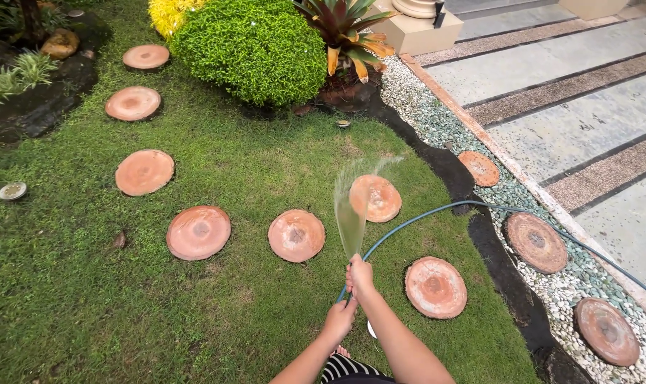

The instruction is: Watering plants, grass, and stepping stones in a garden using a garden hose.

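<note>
Water fans out in a pale spray [351, 206] from the end of a blue-green garden hose [437, 211], aimed across the lawn [252, 171] toward the round green shrub [255, 46]. Right hand [360, 276] is closed around the hose tip, thumb apparently pressed over the opening to spread the jet; left hand [339, 318] is wrapped around the hose just below it. Hose loops away to the right, over the dark soil edging [493, 245] and the white pebble strip [437, 124], toward the paved drive [572, 121]. Terracotta-coloured round stepping stones [198, 232] curve through the grass; several look damp and blotchy, though how much of the lawn is already soaked cannot be told, and the grass on the left shows no obvious wetness. Red-leaved bromeliad [348, 32] stands beside the shrub. No packages, labels or signs in view; a small round pale disc [13, 190] sits in the grass at far left.
</note>
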